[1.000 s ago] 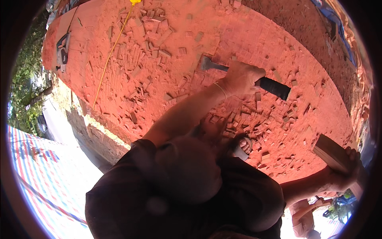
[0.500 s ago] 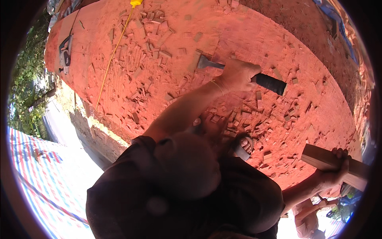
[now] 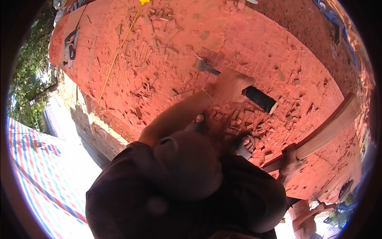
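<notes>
I've got the left hand (image 3: 232, 85) clutching the black-handled tool (image 3: 259, 99), right hand (image 3: 291, 162) gripping the board (image 3: 328, 129), slanting up frame right.

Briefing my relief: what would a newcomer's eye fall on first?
The broad red surface strewn with chips fills most of the view. Near its middle, the left hand grips a black-handled, chisel-like tool. At lower right, the right hand holds a long wooden beam.

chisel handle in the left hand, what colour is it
The chisel handle is mostly black, shown best in the head view.
</notes>
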A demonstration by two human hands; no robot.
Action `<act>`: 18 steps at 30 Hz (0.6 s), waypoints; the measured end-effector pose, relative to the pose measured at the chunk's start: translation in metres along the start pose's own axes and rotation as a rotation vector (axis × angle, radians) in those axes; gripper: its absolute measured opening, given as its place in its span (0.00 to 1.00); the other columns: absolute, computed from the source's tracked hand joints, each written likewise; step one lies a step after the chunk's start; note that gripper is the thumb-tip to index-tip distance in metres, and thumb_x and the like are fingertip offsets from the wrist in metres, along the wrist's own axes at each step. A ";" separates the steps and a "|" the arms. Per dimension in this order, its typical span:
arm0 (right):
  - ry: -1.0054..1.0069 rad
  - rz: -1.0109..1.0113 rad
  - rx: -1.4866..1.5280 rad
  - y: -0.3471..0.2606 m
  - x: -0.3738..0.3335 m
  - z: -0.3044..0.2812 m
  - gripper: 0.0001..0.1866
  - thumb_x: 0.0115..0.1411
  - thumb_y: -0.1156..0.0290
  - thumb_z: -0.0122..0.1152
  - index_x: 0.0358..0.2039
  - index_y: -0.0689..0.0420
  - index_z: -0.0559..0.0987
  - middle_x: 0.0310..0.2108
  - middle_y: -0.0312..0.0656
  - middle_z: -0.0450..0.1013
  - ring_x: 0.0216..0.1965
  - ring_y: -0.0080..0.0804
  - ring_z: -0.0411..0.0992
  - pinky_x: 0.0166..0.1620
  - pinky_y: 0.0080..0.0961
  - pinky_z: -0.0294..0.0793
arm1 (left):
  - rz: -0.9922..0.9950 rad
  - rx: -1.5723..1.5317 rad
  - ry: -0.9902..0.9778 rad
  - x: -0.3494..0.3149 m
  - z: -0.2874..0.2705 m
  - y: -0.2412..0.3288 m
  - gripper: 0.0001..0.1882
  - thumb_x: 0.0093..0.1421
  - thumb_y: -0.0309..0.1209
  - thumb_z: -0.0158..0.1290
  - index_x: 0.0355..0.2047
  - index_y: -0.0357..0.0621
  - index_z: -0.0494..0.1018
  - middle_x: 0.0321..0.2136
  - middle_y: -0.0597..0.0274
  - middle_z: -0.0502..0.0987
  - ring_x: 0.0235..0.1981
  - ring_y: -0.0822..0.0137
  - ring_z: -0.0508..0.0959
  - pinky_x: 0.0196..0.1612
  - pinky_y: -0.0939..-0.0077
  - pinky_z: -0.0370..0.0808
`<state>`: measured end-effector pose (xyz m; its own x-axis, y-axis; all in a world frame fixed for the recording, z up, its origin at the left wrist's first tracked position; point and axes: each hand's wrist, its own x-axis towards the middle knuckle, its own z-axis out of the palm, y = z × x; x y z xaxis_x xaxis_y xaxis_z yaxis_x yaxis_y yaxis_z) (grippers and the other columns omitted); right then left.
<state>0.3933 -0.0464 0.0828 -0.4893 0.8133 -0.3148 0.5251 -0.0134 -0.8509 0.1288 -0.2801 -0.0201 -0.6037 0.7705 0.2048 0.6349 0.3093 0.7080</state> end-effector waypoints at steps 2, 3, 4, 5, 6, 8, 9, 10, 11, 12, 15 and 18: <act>0.039 -0.010 0.028 -0.015 0.004 -0.010 0.06 0.52 0.74 0.65 0.26 0.64 0.78 0.20 0.40 0.73 0.21 0.26 0.70 0.28 0.25 0.70 | 0.023 -0.032 -0.026 -0.010 0.004 0.013 0.13 0.42 0.34 0.62 0.28 0.49 0.72 0.22 0.62 0.77 0.27 0.55 0.81 0.27 0.57 0.73; 0.052 -0.005 0.055 -0.021 0.005 -0.012 0.06 0.52 0.74 0.64 0.25 0.64 0.78 0.20 0.40 0.72 0.21 0.26 0.70 0.28 0.25 0.69 | 0.007 -0.058 -0.036 -0.014 0.006 0.017 0.14 0.41 0.34 0.63 0.28 0.49 0.72 0.22 0.62 0.77 0.28 0.55 0.81 0.28 0.57 0.73; 0.068 -0.019 0.062 -0.025 0.006 -0.014 0.06 0.53 0.74 0.63 0.23 0.63 0.77 0.19 0.40 0.72 0.21 0.26 0.68 0.28 0.25 0.67 | 0.015 -0.084 -0.041 -0.017 0.007 0.020 0.14 0.41 0.34 0.63 0.29 0.50 0.72 0.23 0.62 0.77 0.28 0.55 0.81 0.28 0.57 0.73; 0.055 -0.020 0.062 -0.029 0.007 -0.018 0.06 0.53 0.74 0.63 0.23 0.63 0.77 0.19 0.40 0.71 0.21 0.26 0.68 0.28 0.25 0.66 | 0.024 -0.107 -0.044 -0.018 0.009 0.022 0.15 0.41 0.33 0.64 0.29 0.50 0.73 0.23 0.62 0.77 0.28 0.55 0.81 0.28 0.57 0.73; 0.040 -0.021 0.065 -0.030 0.008 -0.020 0.07 0.53 0.74 0.63 0.22 0.63 0.77 0.19 0.40 0.71 0.21 0.26 0.68 0.28 0.25 0.66 | 0.026 -0.127 -0.028 -0.018 0.011 0.024 0.15 0.41 0.33 0.64 0.29 0.50 0.73 0.23 0.62 0.77 0.28 0.55 0.81 0.29 0.57 0.73; 0.019 -0.006 0.035 -0.030 0.007 -0.026 0.08 0.53 0.74 0.62 0.20 0.62 0.76 0.19 0.40 0.71 0.22 0.27 0.68 0.28 0.25 0.66 | 0.048 -0.174 0.001 -0.015 0.014 0.025 0.15 0.41 0.33 0.65 0.29 0.50 0.73 0.23 0.62 0.78 0.28 0.54 0.81 0.29 0.57 0.73; 0.025 -0.040 0.062 -0.027 0.006 -0.028 0.08 0.53 0.73 0.62 0.21 0.62 0.77 0.19 0.40 0.71 0.22 0.27 0.68 0.29 0.25 0.66 | 0.012 -0.125 -0.021 -0.012 0.017 0.024 0.15 0.41 0.34 0.65 0.29 0.50 0.73 0.23 0.62 0.77 0.28 0.54 0.80 0.29 0.57 0.73; 0.032 -0.044 0.065 -0.025 0.005 -0.032 0.07 0.53 0.73 0.62 0.22 0.63 0.77 0.19 0.40 0.71 0.22 0.27 0.68 0.29 0.25 0.66 | -0.002 -0.084 -0.043 -0.007 0.019 0.022 0.14 0.41 0.34 0.65 0.28 0.50 0.73 0.23 0.62 0.77 0.27 0.54 0.80 0.29 0.57 0.73; 0.038 -0.048 0.065 -0.021 0.004 -0.034 0.07 0.54 0.73 0.62 0.23 0.63 0.77 0.19 0.40 0.71 0.22 0.27 0.68 0.29 0.25 0.66 | -0.017 -0.040 -0.045 -0.002 0.022 0.021 0.14 0.42 0.34 0.65 0.28 0.50 0.73 0.23 0.61 0.77 0.27 0.53 0.80 0.29 0.57 0.73; 0.022 -0.052 0.090 -0.020 0.003 -0.038 0.07 0.54 0.72 0.63 0.25 0.63 0.78 0.20 0.40 0.71 0.23 0.28 0.69 0.30 0.25 0.67 | -0.035 -0.050 -0.030 0.001 0.025 0.020 0.14 0.42 0.34 0.65 0.28 0.49 0.73 0.22 0.61 0.77 0.26 0.53 0.80 0.28 0.57 0.73; 0.040 -0.096 0.177 -0.031 0.007 -0.051 0.10 0.56 0.69 0.64 0.32 0.64 0.78 0.23 0.41 0.73 0.27 0.29 0.70 0.35 0.25 0.69 | -0.051 -0.035 0.049 0.012 0.030 0.016 0.13 0.42 0.35 0.64 0.26 0.49 0.72 0.20 0.60 0.76 0.24 0.53 0.80 0.26 0.58 0.72; 0.122 -0.204 0.347 -0.073 0.019 -0.059 0.16 0.59 0.64 0.62 0.40 0.64 0.78 0.29 0.43 0.73 0.33 0.31 0.71 0.43 0.28 0.70 | -0.056 -0.016 0.131 0.014 0.031 0.014 0.13 0.43 0.35 0.64 0.24 0.48 0.71 0.19 0.59 0.75 0.22 0.54 0.79 0.24 0.59 0.71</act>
<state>0.3866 0.0039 0.1634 -0.4623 0.8821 -0.0909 0.1501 -0.0232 -0.9884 0.1440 -0.2483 -0.0281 -0.6963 0.6724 0.2510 0.5914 0.3394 0.7315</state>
